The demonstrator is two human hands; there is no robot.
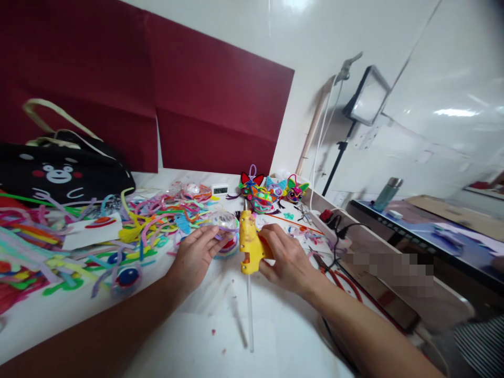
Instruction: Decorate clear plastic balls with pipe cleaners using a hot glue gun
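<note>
My right hand (285,257) grips a yellow hot glue gun (250,242) with its nozzle pointing away from me; a clear glue stick (249,315) sticks out of its back toward me. My left hand (195,254) holds a small clear ball wrapped in coloured pipe cleaner (225,223) just left of the gun's nozzle, fingers closed around its lower side. Both hands rest over the white table (220,341).
A heap of loose coloured pipe cleaners (79,236) covers the table's left side. A black bear-face bag (63,173) stands at the back left. Finished pipe-cleaner figures (271,194) and a small digital clock (219,189) sit behind. Cables (338,231) run at the right; a lamp (368,97) stands beyond.
</note>
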